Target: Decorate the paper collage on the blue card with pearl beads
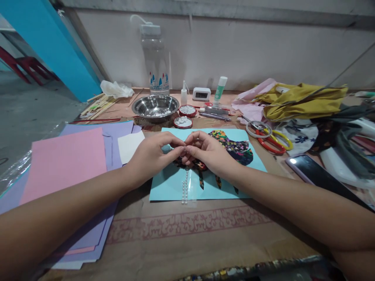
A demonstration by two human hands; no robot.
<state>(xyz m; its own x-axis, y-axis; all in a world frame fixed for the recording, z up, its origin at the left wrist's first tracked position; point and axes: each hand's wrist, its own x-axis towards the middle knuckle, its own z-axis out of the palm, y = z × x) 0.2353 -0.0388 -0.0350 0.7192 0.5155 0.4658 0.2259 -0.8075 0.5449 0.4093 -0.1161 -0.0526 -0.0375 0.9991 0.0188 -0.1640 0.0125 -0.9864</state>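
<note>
My left hand [156, 154] and my right hand [206, 152] meet with pinched fingertips over a light blue sheet of paper [164, 187]. Whatever is between the fingertips is too small or hidden to make out. Just below them, a clear strip of pearl stickers [184, 189] runs up to my right fingers and past the paper's front edge; I cannot tell whether it is held. Dark floral fabric cut-outs [238, 150] lie on the paper, partly covered by my right hand. Narrow fabric pieces [218, 181] point toward me.
Behind the paper stand a steel bowl [155, 106], red-rimmed lids [187, 111] with white bits, a glue stick [220, 89], a small clock [201, 94] and a water bottle [155, 62]. Coloured sheets [68, 160] lie left; scissors [271, 142], fabric scraps [304, 101] and a phone [319, 173] right.
</note>
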